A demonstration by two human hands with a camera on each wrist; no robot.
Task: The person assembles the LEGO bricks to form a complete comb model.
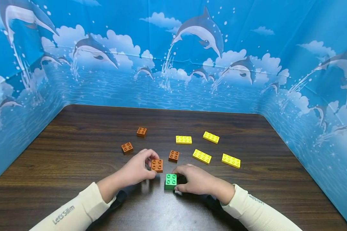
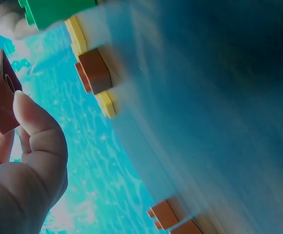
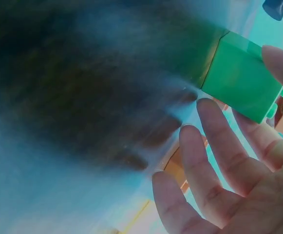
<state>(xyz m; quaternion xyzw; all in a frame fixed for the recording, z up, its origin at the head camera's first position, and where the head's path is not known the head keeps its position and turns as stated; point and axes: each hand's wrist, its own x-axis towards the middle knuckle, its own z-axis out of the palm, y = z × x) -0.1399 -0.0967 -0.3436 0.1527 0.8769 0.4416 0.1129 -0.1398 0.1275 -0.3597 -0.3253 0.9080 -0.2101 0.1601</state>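
My left hand point(image 1: 138, 166) pinches a brown four-stud toy brick point(image 1: 157, 166) between thumb and fingers. In the left wrist view this brick point(image 2: 2, 100) is lifted above the table, its hollow underside partly turned to the camera. A green four-stud block point(image 1: 171, 181) stands upright on the table just right of and nearer than the held brick. My right hand point(image 1: 196, 179) holds that block from its right side, thumb on the near side and index finger on the far side. The right wrist view shows the green block point(image 3: 243, 78) with the other fingers spread beside it.
Three brown bricks lie beyond the hands: one point(image 1: 174, 156) close behind the green block, two farther left point(image 1: 127, 148). Several flat yellow bricks point(image 1: 201, 156) are scattered at the right on the dark wood table point(image 1: 75, 138). A dolphin-print curtain point(image 1: 173, 83) closes off the back and sides.
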